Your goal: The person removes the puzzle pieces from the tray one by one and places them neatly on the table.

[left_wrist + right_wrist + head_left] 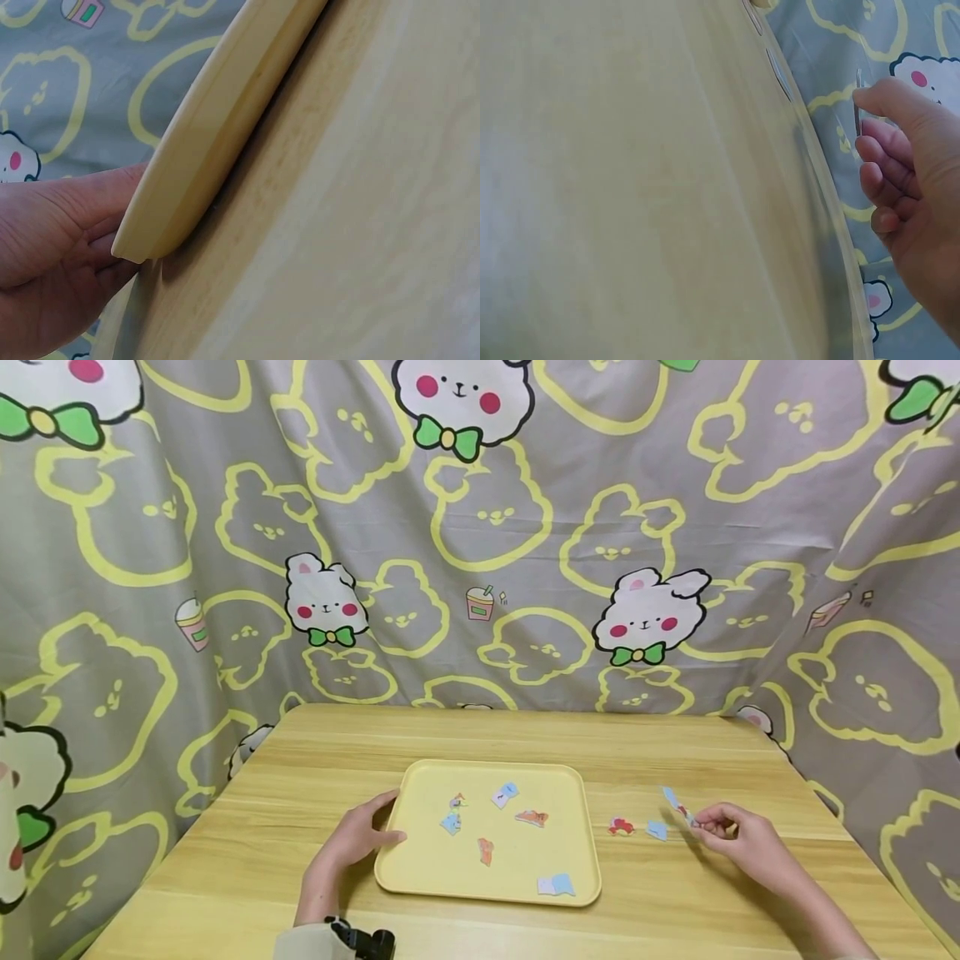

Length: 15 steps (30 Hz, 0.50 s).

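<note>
A pale yellow tray (427,877) lies flat on the table, with several small, flat puzzle pieces spread over it. My left hand (363,833) grips its left edge, the thumb over the rim; in the left wrist view the fingers of that hand (67,247) are partly hidden behind the tray wall (202,142). To the right of the tray, my right hand (742,839) pinches a thin blue-and-red puzzle piece (678,806) above the table. The right wrist view shows this piece (858,105) edge-on between thumb and fingers.
Between the tray and my right hand, a red puzzle piece (621,827) and a blue one (657,831) lie on the wooden table (300,785). A patterned curtain (517,543) hangs behind the table and along its sides.
</note>
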Tool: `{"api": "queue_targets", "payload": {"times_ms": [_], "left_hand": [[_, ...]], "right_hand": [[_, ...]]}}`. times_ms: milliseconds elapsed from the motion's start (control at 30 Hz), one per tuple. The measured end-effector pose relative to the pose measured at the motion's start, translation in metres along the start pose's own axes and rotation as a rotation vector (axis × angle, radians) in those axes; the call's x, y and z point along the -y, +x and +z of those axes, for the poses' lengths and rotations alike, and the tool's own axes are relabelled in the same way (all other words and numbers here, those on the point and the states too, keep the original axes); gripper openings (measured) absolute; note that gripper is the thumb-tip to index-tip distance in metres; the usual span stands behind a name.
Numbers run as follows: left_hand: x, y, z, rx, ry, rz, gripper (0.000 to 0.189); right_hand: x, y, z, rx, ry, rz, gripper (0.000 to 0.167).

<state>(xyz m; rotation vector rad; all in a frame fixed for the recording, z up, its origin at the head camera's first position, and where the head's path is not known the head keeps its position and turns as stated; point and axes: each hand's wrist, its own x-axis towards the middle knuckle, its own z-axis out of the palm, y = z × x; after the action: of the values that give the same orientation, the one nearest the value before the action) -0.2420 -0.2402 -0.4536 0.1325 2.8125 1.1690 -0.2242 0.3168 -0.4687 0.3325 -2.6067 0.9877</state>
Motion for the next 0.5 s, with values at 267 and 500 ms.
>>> {"api": "queue_targets", "payload": {"times_ms": [267, 500], "left_hand": [[0.0004, 0.0002, 0.0003, -0.001, 0.000, -0.005, 0.076], [0.0022, 0.0020, 0.0011, 0.003, -0.009, -0.015, 0.075]], "right_hand": [[-0.0046, -0.0017, -0.0003, -0.012, -0.012, -0.021, 0.013], [-0.0050, -0.0041, -0.0013, 0.058, -0.046, 0.038, 0.012]]}}
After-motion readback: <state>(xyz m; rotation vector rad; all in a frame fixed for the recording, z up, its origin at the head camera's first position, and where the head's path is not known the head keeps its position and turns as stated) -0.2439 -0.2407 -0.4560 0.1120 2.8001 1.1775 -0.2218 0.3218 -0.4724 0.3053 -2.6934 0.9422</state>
